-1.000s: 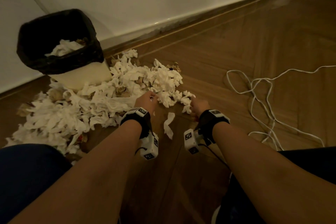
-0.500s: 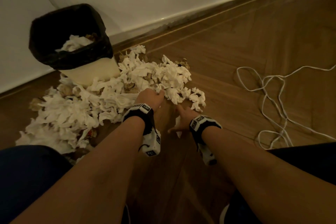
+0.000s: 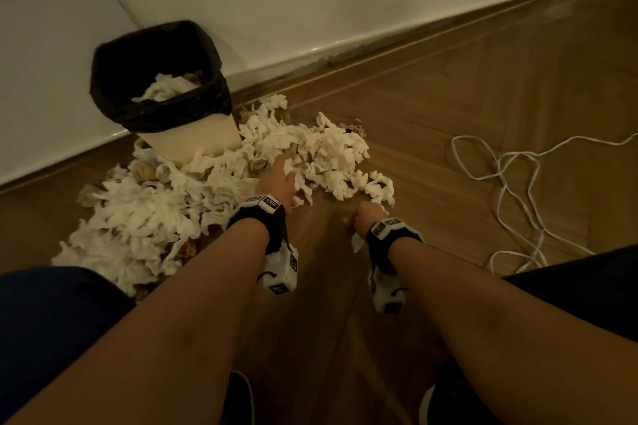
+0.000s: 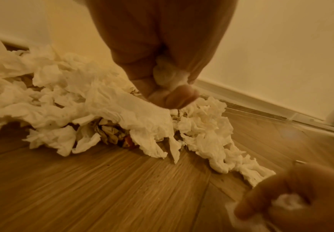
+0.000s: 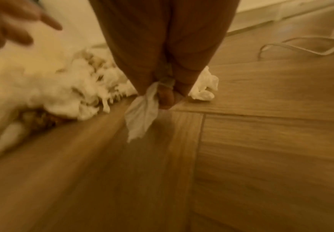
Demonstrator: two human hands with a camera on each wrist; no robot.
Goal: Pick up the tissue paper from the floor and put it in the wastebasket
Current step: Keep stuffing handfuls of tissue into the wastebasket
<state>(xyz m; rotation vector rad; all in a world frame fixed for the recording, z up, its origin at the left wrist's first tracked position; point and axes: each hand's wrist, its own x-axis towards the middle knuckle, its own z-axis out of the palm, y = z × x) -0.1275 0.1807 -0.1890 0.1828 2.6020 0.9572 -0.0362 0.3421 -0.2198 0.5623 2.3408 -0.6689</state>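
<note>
Head view: the right hand (image 3: 362, 217), flat on the floor half a second ago, now pinches a tissue strip (image 5: 142, 114); the left hand (image 3: 279, 179) grips a wad at the pile (image 3: 145, 214), near the wastebasket (image 3: 193, 138) far left. Both loads look ready to bin.

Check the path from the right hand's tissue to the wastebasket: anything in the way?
The left hand, gripping its own tissue wad, sits roughly between the right hand with its tissue piece and the wastebasket. The basket mouth is open, partly filled. Lifting over the floor pile should clear it.
</note>
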